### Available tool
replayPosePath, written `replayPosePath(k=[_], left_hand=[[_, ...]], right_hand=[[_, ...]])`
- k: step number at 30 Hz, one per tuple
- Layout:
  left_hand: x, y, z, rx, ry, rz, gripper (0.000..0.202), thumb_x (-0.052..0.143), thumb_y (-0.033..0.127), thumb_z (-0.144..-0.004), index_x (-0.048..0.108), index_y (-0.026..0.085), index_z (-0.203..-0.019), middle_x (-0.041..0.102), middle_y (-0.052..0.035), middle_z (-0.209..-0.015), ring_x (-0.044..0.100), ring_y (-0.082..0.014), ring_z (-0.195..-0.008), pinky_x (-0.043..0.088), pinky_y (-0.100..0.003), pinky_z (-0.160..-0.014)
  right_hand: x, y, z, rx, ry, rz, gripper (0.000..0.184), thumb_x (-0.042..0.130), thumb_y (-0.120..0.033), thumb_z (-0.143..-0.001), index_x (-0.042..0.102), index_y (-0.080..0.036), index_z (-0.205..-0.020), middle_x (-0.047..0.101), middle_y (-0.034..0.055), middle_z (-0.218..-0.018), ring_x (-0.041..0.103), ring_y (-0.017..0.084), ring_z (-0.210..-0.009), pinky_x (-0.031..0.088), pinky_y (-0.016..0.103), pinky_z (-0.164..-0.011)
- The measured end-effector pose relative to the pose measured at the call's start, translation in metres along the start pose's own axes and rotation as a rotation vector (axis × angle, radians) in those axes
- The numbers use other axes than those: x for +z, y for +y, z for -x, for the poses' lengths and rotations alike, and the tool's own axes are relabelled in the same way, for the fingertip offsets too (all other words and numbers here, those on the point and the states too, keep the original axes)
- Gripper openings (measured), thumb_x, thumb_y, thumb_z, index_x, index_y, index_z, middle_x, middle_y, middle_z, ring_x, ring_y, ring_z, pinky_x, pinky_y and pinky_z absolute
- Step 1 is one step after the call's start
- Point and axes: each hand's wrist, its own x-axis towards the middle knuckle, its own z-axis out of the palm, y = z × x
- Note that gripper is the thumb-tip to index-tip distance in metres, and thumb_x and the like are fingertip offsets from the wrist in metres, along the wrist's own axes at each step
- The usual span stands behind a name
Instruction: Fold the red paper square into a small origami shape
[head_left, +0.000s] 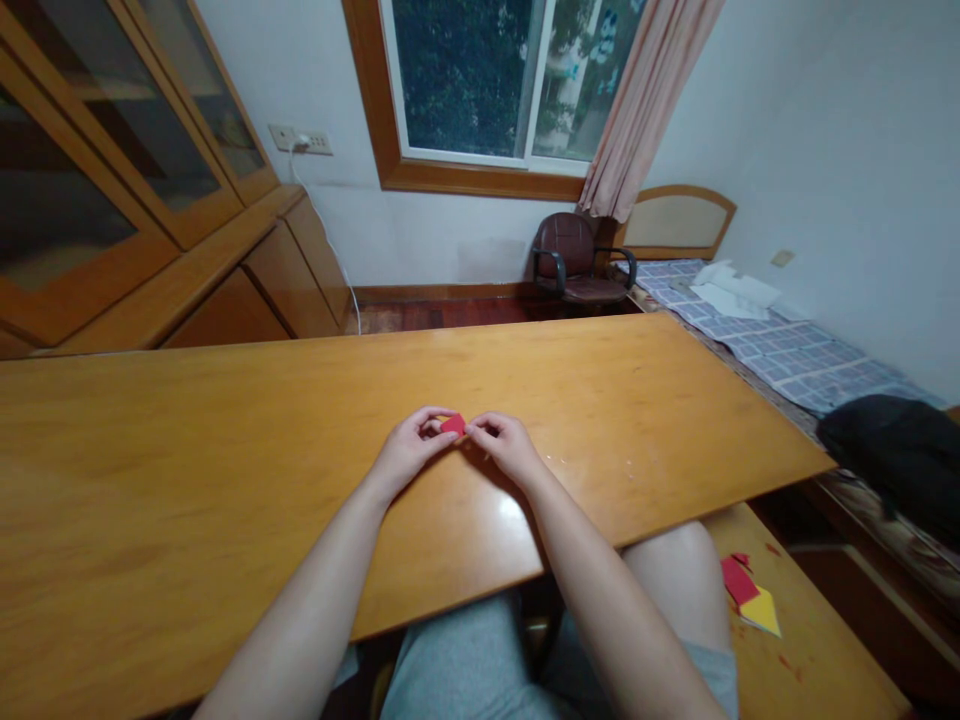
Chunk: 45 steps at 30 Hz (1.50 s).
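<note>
Between my two hands, just above the wooden table point(225, 470), is a small piece of red paper point(453, 425). It looks flat and roughly square. My left hand point(416, 440) grips it from the left, with the thumb below and the fingers along its upper edge. At its right edge, the thumb and forefinger of my right hand point(501, 438) are pinched together on it. Whether the paper is folded is too small to make out. Tiny pale scraps point(628, 464) lie on the table to the right of my right hand.
Red paper point(740, 580) and yellow paper point(763, 610) lie on a lower wooden surface at my right. A black bag point(892, 450) rests on the bed point(795, 350). Beyond the table stand a brown armchair point(574, 255) and, to the left, a wooden cabinet point(247, 270).
</note>
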Motion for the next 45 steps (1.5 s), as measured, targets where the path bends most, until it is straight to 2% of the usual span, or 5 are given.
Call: replayPosePath(k=[8, 20, 29, 40, 45], left_hand=[[0.0022, 0.0065, 0.0009, -0.009, 0.006, 0.023, 0.045, 0.075, 0.040, -0.071, 0.061, 0.017, -0.108, 0.056, 0.0039, -0.070, 0.055, -0.0131, -0.066, 0.042, -0.025, -0.066], [0.0019, 0.0012, -0.0001, 0.009, 0.017, 0.048, 0.046, 0.076, 0.042, -0.070, 0.060, 0.017, -0.105, 0.066, 0.0006, -0.076, 0.063, -0.0156, -0.072, 0.047, -0.027, -0.073], [-0.0005, 0.0019, 0.0016, 0.011, -0.097, -0.139, 0.034, 0.065, 0.050, -0.080, 0.070, 0.017, -0.077, 0.072, -0.0051, -0.076, 0.065, -0.0192, -0.074, 0.049, -0.030, -0.075], [0.0015, 0.0038, 0.0026, 0.022, -0.070, -0.127, 0.031, 0.065, 0.048, -0.081, 0.067, 0.017, -0.076, 0.071, -0.0032, -0.073, 0.062, -0.0162, -0.067, 0.047, -0.027, -0.069], [0.0028, 0.0081, 0.0044, 0.018, -0.128, -0.132, 0.032, 0.066, 0.048, -0.080, 0.068, 0.017, -0.075, 0.070, -0.0035, -0.070, 0.062, -0.0171, -0.067, 0.047, -0.027, -0.066]], right_hand=[[-0.0005, -0.0012, 0.0007, -0.019, 0.026, 0.039, 0.023, 0.063, -0.036, -0.085, 0.072, -0.016, -0.080, 0.069, 0.0034, -0.073, 0.058, 0.014, -0.066, 0.043, 0.023, -0.063], [-0.0016, -0.0011, 0.0004, 0.001, 0.073, -0.013, 0.025, 0.063, -0.039, -0.084, 0.072, -0.016, -0.079, 0.070, 0.0035, -0.072, 0.058, 0.014, -0.064, 0.043, 0.024, -0.062], [-0.0015, -0.0009, 0.0007, 0.050, 0.077, -0.078, 0.029, 0.064, -0.043, -0.082, 0.072, -0.015, -0.080, 0.068, 0.0027, -0.071, 0.057, 0.014, -0.062, 0.044, 0.023, -0.057], [-0.0011, -0.0047, 0.0012, 0.051, 0.069, -0.092, 0.024, 0.065, -0.039, -0.081, 0.070, -0.016, -0.078, 0.068, 0.0031, -0.071, 0.059, 0.013, -0.060, 0.045, 0.022, -0.056], [-0.0009, -0.0060, 0.0016, 0.053, 0.020, -0.135, 0.027, 0.069, -0.040, -0.080, 0.073, -0.016, -0.090, 0.070, 0.0034, -0.073, 0.059, 0.013, -0.061, 0.046, 0.023, -0.058]])
